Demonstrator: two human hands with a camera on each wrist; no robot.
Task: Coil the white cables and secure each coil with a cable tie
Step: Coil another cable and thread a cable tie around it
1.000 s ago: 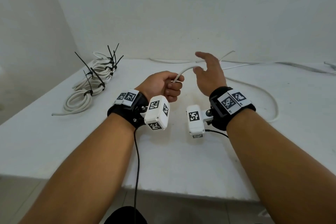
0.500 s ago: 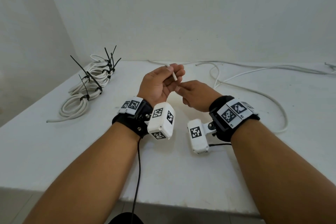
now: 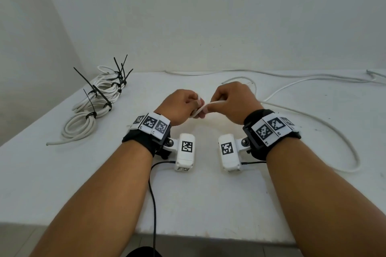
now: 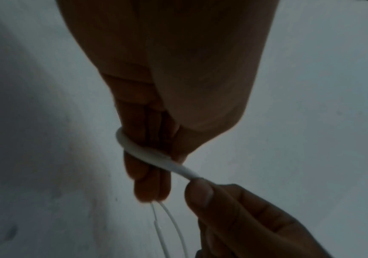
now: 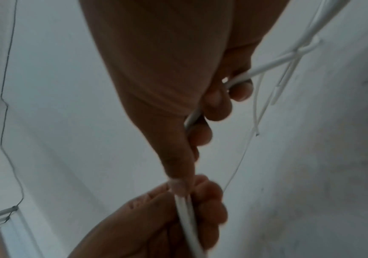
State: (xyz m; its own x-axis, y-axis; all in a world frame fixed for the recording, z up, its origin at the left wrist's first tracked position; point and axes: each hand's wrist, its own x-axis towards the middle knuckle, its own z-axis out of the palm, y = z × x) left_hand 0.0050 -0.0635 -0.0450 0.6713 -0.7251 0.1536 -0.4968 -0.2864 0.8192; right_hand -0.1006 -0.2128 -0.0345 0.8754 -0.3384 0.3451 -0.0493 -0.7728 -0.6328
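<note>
A loose white cable (image 3: 325,125) trails over the right side of the white table (image 3: 208,204). My left hand (image 3: 183,106) holds its near end, and the cable (image 4: 147,153) loops round the left fingers (image 4: 147,183). My right hand (image 3: 234,102) pinches the same cable (image 5: 185,209) just right of the left hand, the line running on through its curled fingers (image 5: 218,104). Both hands hover close together above the table's middle. Several finished coils (image 3: 92,106) bound with black cable ties (image 3: 92,115) lie at the far left.
More white cable (image 3: 292,77) runs along the back edge by the wall. A black wire (image 3: 153,204) hangs from my left wrist camera over the table's front edge (image 3: 208,233).
My right hand rose from below the left hand and took hold of the cable beside it. The left hand turned over and now has the cable wrapped round its fingers.
</note>
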